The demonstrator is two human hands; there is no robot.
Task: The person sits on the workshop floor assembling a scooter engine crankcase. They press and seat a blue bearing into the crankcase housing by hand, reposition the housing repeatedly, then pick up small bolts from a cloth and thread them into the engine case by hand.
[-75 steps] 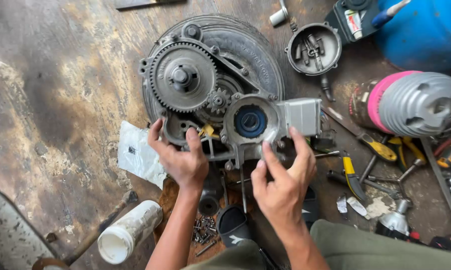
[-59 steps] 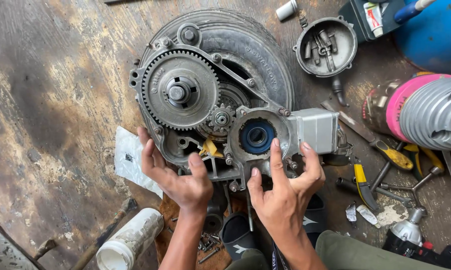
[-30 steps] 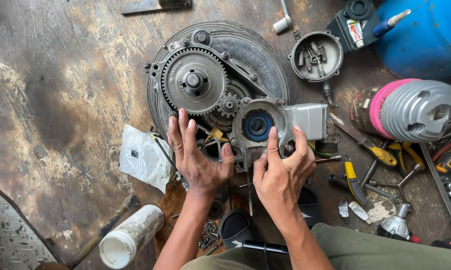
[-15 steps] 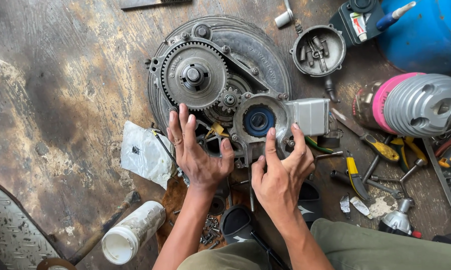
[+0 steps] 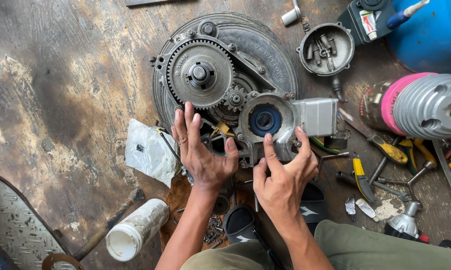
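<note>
Left hand [image 5: 201, 155] spread flat, right hand [image 5: 284, 172] fingers splayed on greasy cast-metal engine case [image 5: 265, 125]; toothed steel gear [image 5: 200, 74] above.

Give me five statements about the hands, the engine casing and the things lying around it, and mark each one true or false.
1. The left hand lies flat with its fingers spread on the engine casing, below the large toothed gear. True.
2. The right hand holds a yellow-handled screwdriver. False: the yellow-handled screwdriver lies on the floor to the right; the right hand's fingertips rest on the round housing with the blue centre.
3. A white plastic bottle lies on its side near the left forearm. True.
4. The round metal cover holding loose bolts is empty. False: several bolts lie in it.
5. The finned grey cylinder lies right of the casing. True.
</note>
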